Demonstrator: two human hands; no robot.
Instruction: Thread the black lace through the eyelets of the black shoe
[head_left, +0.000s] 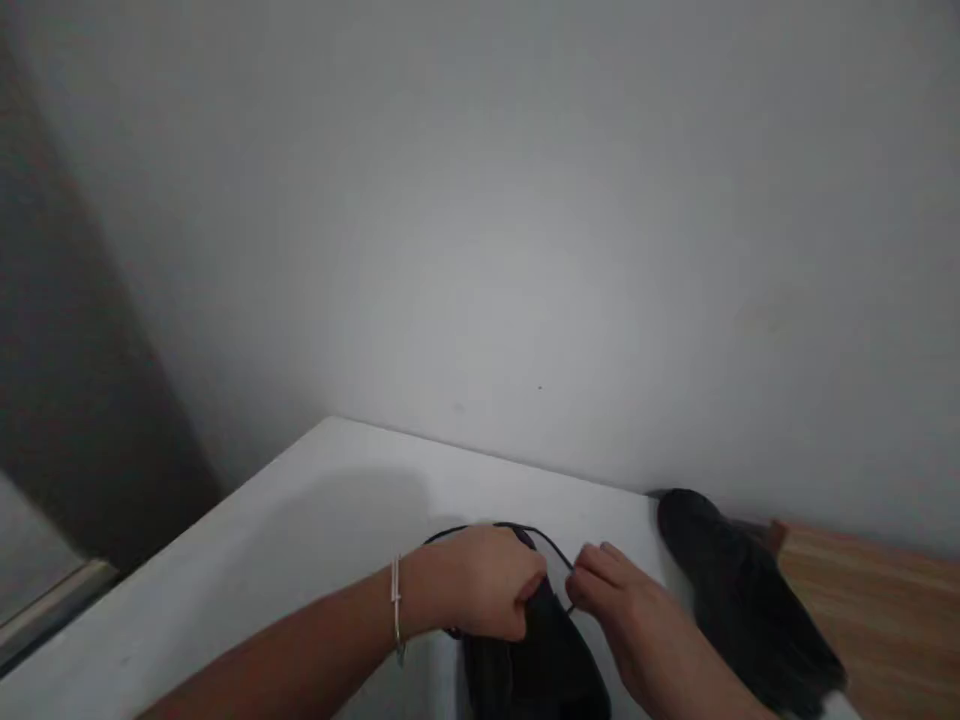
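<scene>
Your left hand (491,582) is curled in tight like a fist, low over the front shoe. Its back is turned up, so you cannot tell what is tucked inside the fingers. Your right hand (626,608) is just to the right of it. Its fingers are bent, and the tips close in a small pinch on a thin black lace (555,546). The lace makes a curve behind the far side of your left hand and comes over to your right fingertips. A short bit also shows below those tips, by the side of the shoe.

The black shoe (559,655) is at the near edge, in the middle, under and between your hands. Its near end is cut off from sight. You have a thin, pale bracelet (395,595) on your left wrist.

A second black shoe (750,600) lies to the right, past your right hand. It slants from far left to near right. It is dark, so its small parts are hard to see. Next to it, on the right, is a flat brown wooden piece (870,610). Under your hands is a white table (322,510). Its far side runs along a plain grey wall (480,240).
</scene>
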